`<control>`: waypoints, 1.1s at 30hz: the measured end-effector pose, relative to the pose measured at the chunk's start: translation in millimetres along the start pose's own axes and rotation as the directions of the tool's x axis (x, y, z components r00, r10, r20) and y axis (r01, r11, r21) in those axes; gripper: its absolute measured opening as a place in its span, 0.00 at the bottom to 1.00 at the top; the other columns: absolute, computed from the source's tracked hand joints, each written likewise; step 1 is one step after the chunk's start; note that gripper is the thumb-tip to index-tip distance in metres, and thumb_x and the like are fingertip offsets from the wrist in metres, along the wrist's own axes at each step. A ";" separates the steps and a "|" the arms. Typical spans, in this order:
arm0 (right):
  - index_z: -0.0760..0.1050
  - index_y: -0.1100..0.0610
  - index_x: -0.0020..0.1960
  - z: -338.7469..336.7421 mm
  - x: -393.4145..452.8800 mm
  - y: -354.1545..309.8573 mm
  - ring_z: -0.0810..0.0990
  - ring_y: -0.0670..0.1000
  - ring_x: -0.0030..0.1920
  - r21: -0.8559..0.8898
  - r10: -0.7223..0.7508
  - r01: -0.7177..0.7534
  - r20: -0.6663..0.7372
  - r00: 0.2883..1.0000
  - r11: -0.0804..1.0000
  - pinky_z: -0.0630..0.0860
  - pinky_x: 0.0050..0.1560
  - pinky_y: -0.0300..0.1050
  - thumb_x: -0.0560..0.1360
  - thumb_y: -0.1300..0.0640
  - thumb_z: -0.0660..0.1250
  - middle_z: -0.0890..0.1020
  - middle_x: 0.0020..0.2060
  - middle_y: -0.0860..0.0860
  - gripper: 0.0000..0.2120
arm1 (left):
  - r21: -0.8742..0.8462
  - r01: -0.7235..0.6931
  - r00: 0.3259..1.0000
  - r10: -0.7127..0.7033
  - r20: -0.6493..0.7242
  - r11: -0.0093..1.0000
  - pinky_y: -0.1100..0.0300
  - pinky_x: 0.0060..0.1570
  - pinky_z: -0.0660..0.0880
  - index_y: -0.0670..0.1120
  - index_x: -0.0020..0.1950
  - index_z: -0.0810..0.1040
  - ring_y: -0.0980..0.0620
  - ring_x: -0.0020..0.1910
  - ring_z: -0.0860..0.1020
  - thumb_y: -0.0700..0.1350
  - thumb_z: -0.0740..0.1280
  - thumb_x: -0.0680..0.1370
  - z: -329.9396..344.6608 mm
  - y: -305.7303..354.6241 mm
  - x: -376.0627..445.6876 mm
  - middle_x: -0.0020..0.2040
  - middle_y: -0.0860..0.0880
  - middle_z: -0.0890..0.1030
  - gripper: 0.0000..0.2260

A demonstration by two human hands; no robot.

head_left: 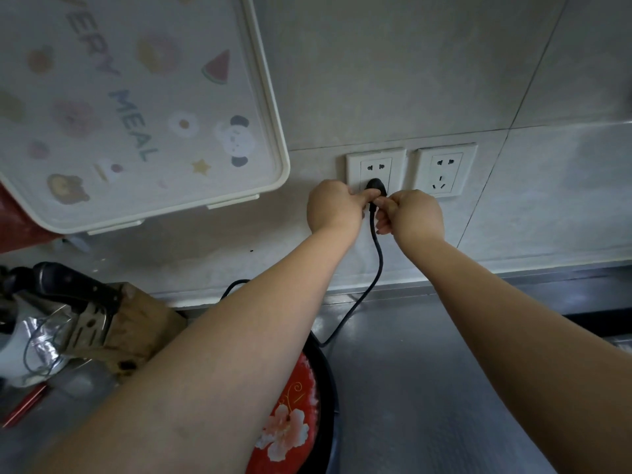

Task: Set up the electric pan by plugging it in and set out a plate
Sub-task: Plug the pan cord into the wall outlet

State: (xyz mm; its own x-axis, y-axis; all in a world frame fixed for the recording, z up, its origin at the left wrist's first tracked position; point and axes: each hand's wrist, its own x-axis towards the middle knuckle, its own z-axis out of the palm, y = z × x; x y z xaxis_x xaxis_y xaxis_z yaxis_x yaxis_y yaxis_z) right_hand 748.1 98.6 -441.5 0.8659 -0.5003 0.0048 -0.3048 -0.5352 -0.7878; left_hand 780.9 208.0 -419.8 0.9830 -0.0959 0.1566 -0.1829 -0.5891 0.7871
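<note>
Plug [376, 187] sat at the lower holes of the left socket [375, 172], pinched from both sides: the left hand [333, 208] had thumb and fingers pressed together on its left flank, and the right hand [412, 213] had its fingertips closed on the plug's lower end, where the cord [376, 254] left it. Whether the prongs were fully home could not be told, since the fingers hid the seam between plug and faceplate. It looked seated or very nearly so, so the plugging-in step was judged almost finished, with perhaps a last push and a release to come.

Below the fingers the cord ran down the wall and across the steel counter [427, 388] to the pan [328, 388], whose dark rim showed just under the left forearm. A red flowered disc [290, 422] lay within that rim; it could have been a plate or the pan's lid, and the view did not settle it. No plate was clearly set out, so that half of the task was judged undone.

Right of the fingers a second socket [444, 172] stood free. Up and left hung a patterned board [136, 107].
</note>
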 end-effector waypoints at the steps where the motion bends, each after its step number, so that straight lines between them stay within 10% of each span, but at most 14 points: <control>1: 0.77 0.56 0.34 0.7 -4.1 -3.0 0.85 0.50 0.35 -0.015 -0.007 0.006 -0.022 1.000 1.000 0.80 0.50 0.48 0.79 0.49 0.60 0.84 0.30 0.51 0.18 | 0.015 -0.010 1.000 0.010 0.010 1.000 0.51 0.39 0.81 0.41 0.31 0.80 0.44 0.33 0.83 0.57 0.70 0.72 -0.6 1.1 -1.2 0.32 0.44 0.84 0.20; 6: 0.79 0.59 0.40 21.0 -39.7 -0.6 0.83 0.53 0.36 -0.076 0.068 -0.054 0.187 0.980 0.996 0.81 0.51 0.49 0.79 0.53 0.62 0.84 0.34 0.54 0.14 | 0.142 -0.049 0.962 0.008 0.273 0.989 0.57 0.40 0.77 0.44 0.28 0.76 0.46 0.29 0.79 0.56 0.68 0.75 -19.9 -34.6 -22.6 0.30 0.46 0.81 0.20; 11: 0.80 0.60 0.51 92.8 -99.7 23.3 0.85 0.52 0.41 -0.201 0.101 0.024 0.588 0.802 0.979 0.77 0.39 0.42 0.78 0.51 0.66 0.84 0.40 0.53 0.12 | 0.279 0.139 0.986 -0.159 0.049 0.950 0.55 0.46 0.76 0.39 0.41 0.81 0.42 0.42 0.81 0.55 0.61 0.80 -76.3 -136.9 -53.3 0.39 0.43 0.84 0.21; 16: 0.80 0.55 0.43 140.2 -118.7 39.3 0.82 0.53 0.42 -0.201 -0.035 0.160 0.514 0.857 0.966 0.77 0.42 0.44 0.72 0.45 0.70 0.83 0.39 0.51 0.13 | 0.371 0.322 0.946 -0.284 -0.155 0.871 0.55 0.40 0.69 0.43 0.54 0.73 0.47 0.42 0.76 0.44 0.62 0.80 -106.4 -189.5 -59.4 0.48 0.44 0.81 0.06; 24: 0.70 0.51 0.48 147.6 -81.4 55.0 0.78 0.53 0.33 0.013 0.046 -0.049 0.167 0.985 0.999 0.68 0.29 0.41 0.75 0.49 0.68 0.80 0.32 0.52 0.08 | 0.442 0.225 0.956 -0.285 0.073 0.868 0.52 0.65 0.70 0.51 0.76 0.63 0.41 0.66 0.71 0.45 0.58 0.82 -110.4 -238.2 -58.1 0.70 0.41 0.69 0.22; 33: 0.80 0.57 0.54 170.3 -57.5 77.5 0.80 0.58 0.56 -0.609 0.164 0.077 0.331 0.929 0.790 0.77 0.51 0.47 0.76 0.63 0.63 0.82 0.53 0.56 0.10 | 0.503 0.227 0.917 -0.357 0.177 0.834 0.52 0.72 0.60 0.45 0.76 0.63 0.45 0.74 0.64 0.53 0.51 0.83 -110.4 -252.6 -49.2 0.75 0.44 0.66 0.23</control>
State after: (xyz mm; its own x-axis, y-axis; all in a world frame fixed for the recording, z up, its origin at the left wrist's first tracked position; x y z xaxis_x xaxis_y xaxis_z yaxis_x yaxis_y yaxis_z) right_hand 742.3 201.8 -607.8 0.8857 -0.3277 -0.3289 -0.4156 -0.8754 -0.2468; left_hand 776.9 450.2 -560.5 0.9698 -0.0198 -0.2432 0.0794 -0.9167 0.3916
